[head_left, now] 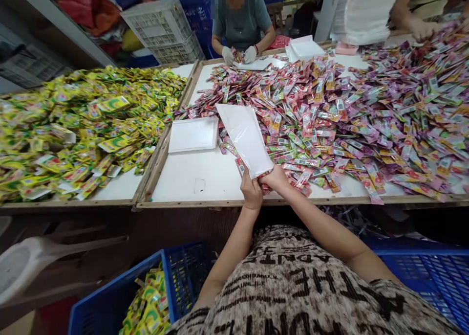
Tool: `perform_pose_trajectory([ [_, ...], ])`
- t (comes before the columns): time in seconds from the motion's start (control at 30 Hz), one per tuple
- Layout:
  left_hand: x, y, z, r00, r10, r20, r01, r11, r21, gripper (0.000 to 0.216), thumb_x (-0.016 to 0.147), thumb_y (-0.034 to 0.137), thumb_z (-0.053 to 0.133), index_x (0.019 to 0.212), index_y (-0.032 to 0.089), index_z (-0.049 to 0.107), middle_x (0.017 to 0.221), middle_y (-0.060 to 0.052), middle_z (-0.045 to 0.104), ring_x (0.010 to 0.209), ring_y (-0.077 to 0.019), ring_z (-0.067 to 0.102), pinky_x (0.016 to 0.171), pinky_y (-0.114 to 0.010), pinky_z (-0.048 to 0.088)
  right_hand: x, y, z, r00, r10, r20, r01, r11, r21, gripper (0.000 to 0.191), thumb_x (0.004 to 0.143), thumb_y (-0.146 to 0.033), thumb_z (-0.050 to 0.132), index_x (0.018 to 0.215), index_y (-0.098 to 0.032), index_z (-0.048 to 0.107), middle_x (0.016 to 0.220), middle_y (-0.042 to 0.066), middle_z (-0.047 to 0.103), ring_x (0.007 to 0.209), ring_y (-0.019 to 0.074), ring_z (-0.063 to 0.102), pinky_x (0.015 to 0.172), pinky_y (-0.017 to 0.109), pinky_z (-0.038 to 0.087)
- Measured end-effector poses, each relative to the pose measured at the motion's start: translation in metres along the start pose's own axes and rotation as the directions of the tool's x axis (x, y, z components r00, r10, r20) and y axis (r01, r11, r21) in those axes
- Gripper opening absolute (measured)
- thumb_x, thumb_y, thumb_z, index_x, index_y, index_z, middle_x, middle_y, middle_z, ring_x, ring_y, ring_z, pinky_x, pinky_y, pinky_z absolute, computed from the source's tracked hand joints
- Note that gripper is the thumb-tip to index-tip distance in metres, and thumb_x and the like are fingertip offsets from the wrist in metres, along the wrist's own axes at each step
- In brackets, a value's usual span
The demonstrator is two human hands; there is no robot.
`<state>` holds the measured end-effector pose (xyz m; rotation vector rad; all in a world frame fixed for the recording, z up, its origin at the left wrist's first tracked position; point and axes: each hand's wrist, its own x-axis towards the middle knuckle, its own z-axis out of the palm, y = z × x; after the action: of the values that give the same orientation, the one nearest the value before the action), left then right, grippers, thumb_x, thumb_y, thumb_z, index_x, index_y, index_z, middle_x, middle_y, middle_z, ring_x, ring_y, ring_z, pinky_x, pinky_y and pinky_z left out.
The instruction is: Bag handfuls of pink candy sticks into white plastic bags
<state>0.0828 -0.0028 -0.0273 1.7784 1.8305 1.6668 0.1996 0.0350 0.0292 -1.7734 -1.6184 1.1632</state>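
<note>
My left hand (251, 192) and my right hand (275, 178) meet at the near end of a clear plastic bag (245, 136), each pinching that end. The bag slants up and away over the white table (205, 176). Right beside it lies a large heap of pink and red sachets (311, 110), which shades into purple sachets (414, 105) at the right. A flat stack of white bags (193, 134) lies just left of the bag I hold.
A second table at the left carries yellow sachets (76, 124). Across the table a person in white gloves (239, 55) handles sachets; another person's hand (421, 29) reaches in at far right. Blue crates (120, 296) with yellow sachets stand near my knees.
</note>
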Motion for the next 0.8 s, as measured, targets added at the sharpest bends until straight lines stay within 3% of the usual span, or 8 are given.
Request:
perform_pose_trajectory([
  [0.1, 0.007, -0.005, -0.009, 0.985, 0.123, 0.12, -0.12, 0.992, -0.034, 0.053, 0.098, 0.033, 0.04, 0.142, 0.006, 0.05, 0.134, -0.022, 0.062, 0.124, -0.0264, 0.062, 0.103, -0.036, 0.048, -0.003, 0.004, 0.004, 0.999, 0.022, 0.023, -0.023, 0.998, 0.059, 0.038, 0.055, -0.029, 0.078, 0.091, -0.017, 0.072, 0.084, 0.003, 0.073, 0.077, 0.0201, 0.069, 0.057, 0.023, 0.047],
  [0.17, 0.008, -0.006, -0.011, 0.98, 0.13, 0.15, -0.126, 0.991, -0.039, 0.051, 0.097, 0.032, 0.042, 0.139, 0.006, 0.054, 0.132, -0.021, 0.063, 0.122, -0.0267, 0.063, 0.102, -0.036, 0.049, -0.005, 0.003, 0.004, 0.999, 0.001, -0.037, -0.001, 1.0, 0.0, 0.041, 0.057, -0.031, 0.077, 0.095, -0.018, 0.071, 0.088, 0.004, 0.074, 0.081, 0.0222, 0.07, 0.061, 0.025, 0.049],
  [0.3, -0.005, 0.0, -0.006, 0.988, -0.133, 0.075, 0.136, 0.99, -0.031, 0.049, 0.096, 0.026, 0.038, 0.14, 0.01, 0.052, 0.123, -0.018, 0.069, 0.112, -0.0254, 0.067, 0.092, -0.036, 0.053, -0.008, -0.001, 0.003, 0.979, -0.081, -0.185, 0.051, 0.986, -0.159, 0.057, 0.061, -0.044, 0.075, 0.111, -0.018, 0.065, 0.096, 0.011, 0.075, 0.091, 0.0286, 0.071, 0.069, 0.031, 0.052],
  [0.43, -0.018, -0.001, -0.005, 0.971, -0.233, 0.046, 0.234, 0.972, -0.019, 0.052, 0.094, 0.027, 0.04, 0.142, 0.012, 0.048, 0.128, -0.018, 0.067, 0.11, -0.0241, 0.067, 0.088, -0.033, 0.053, -0.009, 0.002, 0.006, 0.987, -0.074, -0.141, 0.052, 0.987, -0.155, 0.06, 0.061, -0.048, 0.076, 0.112, -0.02, 0.064, 0.1, 0.011, 0.075, 0.093, 0.0289, 0.071, 0.071, 0.031, 0.051],
  [0.5, -0.015, -0.005, -0.008, 0.972, -0.232, 0.043, 0.23, 0.972, 0.045, 0.044, 0.09, 0.03, 0.046, 0.127, 0.011, 0.061, 0.117, -0.019, 0.071, 0.1, -0.0256, 0.069, 0.082, -0.032, 0.052, -0.009, 0.004, 0.009, 0.994, -0.033, -0.104, 0.018, 0.99, -0.139, 0.056, 0.06, -0.045, 0.076, 0.109, -0.02, 0.066, 0.101, 0.01, 0.075, 0.093, 0.0275, 0.071, 0.07, 0.03, 0.05],
  [0.57, -0.007, -0.008, -0.009, 0.961, -0.276, 0.003, 0.275, 0.957, 0.096, 0.027, 0.086, 0.03, 0.052, 0.099, 0.014, 0.07, 0.09, -0.015, 0.074, 0.08, -0.0237, 0.068, 0.074, -0.03, 0.049, -0.01, 0.004, 0.015, 0.996, 0.029, -0.079, -0.039, 0.992, -0.122, 0.051, 0.06, -0.04, 0.075, 0.105, -0.018, 0.067, 0.1, 0.011, 0.075, 0.092, 0.0261, 0.07, 0.07, 0.028, 0.05],
  [0.67, 0.008, -0.007, -0.006, 0.936, -0.347, -0.064, 0.351, 0.931, 0.095, 0.019, 0.084, 0.028, 0.054, 0.07, 0.018, 0.063, 0.062, -0.003, 0.062, 0.062, -0.0167, 0.056, 0.066, -0.026, 0.043, -0.012, 0.002, 0.023, 0.991, 0.107, -0.084, -0.114, 0.99, -0.085, 0.048, 0.061, -0.038, 0.071, 0.104, -0.016, 0.068, 0.099, 0.012, 0.075, 0.091, 0.0248, 0.07, 0.069, 0.027, 0.05],
  [0.8, 0.009, -0.001, 0.0, 0.936, -0.351, -0.018, 0.352, 0.934, 0.07, 0.017, 0.085, 0.027, 0.053, 0.073, 0.019, 0.063, 0.062, -0.001, 0.06, 0.061, -0.0153, 0.052, 0.066, -0.025, 0.041, -0.007, 0.003, 0.019, 0.99, 0.082, -0.118, -0.088, 0.995, -0.048, 0.05, 0.06, -0.038, 0.07, 0.105, -0.016, 0.068, 0.098, 0.011, 0.074, 0.089, 0.0242, 0.069, 0.07, 0.028, 0.05],
])
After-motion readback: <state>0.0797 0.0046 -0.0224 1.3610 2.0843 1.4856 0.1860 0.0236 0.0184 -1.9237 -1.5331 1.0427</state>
